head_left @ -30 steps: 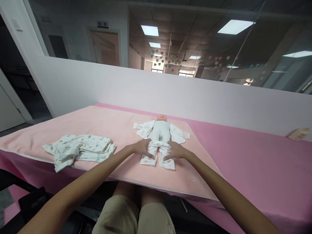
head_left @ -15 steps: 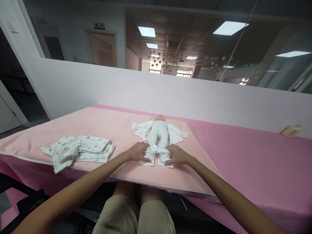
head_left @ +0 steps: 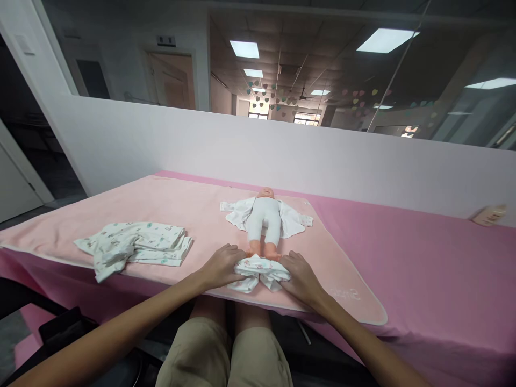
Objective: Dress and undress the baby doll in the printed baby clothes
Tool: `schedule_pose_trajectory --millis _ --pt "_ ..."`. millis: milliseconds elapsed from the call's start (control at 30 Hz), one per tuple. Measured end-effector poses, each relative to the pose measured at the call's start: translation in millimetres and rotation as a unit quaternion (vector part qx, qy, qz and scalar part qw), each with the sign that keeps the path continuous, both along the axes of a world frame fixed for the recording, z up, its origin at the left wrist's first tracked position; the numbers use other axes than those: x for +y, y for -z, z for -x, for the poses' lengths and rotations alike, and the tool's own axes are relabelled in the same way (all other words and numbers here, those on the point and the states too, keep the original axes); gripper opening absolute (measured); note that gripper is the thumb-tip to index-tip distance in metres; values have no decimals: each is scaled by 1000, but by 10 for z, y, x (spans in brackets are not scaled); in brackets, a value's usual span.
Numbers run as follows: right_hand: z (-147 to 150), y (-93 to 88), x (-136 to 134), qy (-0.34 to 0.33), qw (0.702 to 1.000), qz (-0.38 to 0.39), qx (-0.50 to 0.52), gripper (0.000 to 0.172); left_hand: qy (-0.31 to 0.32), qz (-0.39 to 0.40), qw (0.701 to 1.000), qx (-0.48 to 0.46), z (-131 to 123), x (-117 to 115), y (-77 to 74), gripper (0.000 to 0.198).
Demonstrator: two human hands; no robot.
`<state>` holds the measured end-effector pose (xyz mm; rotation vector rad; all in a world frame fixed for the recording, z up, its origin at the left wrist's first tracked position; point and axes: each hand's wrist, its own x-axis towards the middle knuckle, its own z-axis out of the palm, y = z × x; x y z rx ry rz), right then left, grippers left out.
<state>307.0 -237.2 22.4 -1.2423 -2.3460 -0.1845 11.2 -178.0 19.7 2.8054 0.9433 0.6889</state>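
Observation:
A baby doll [head_left: 265, 215] lies on its back on the pink towel [head_left: 209, 207], its feet toward me. White leggings cover its body and legs, and a white shirt [head_left: 241, 213] is spread open beneath it with the sleeves out to the sides. Just below the doll's bare feet, small printed baby pants [head_left: 258, 265] are bunched up. My left hand [head_left: 226, 264] grips their left side, and my right hand [head_left: 300, 277] grips the right side. Both hands are closed on the cloth.
Folded printed baby clothes [head_left: 137, 244] lie on the towel to the left. A pale bottle [head_left: 488, 215] lies at the far right against the white wall [head_left: 282, 145]. Pink cloth [head_left: 435, 263] covers the table beyond the towel. My knees are below the front edge.
Both hands have pulled the printed pants toward me, down off the doll's lower legs. The doll's feet and ankles now show bare. The towel's right corner with lettering has come into view.

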Motion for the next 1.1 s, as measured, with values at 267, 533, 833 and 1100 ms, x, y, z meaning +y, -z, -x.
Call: schedule_pose_trajectory --millis 267,533,833,1100 --pt "191 -1063 -564 -41 987 155 12 45 11 156 987 -20 140 -522 -928 56" --pt "203 -2207 -428 -28 975 167 146 52 35 191 973 -125 123 -412 -2257 53" --pt "260 -2918 -399 -68 988 46 131 40 69 -8 993 -92 57 -482 -3049 33" --pt "90 -2958 -185 -97 958 -217 -158 40 104 -316 943 10 110 -1 -2944 35"
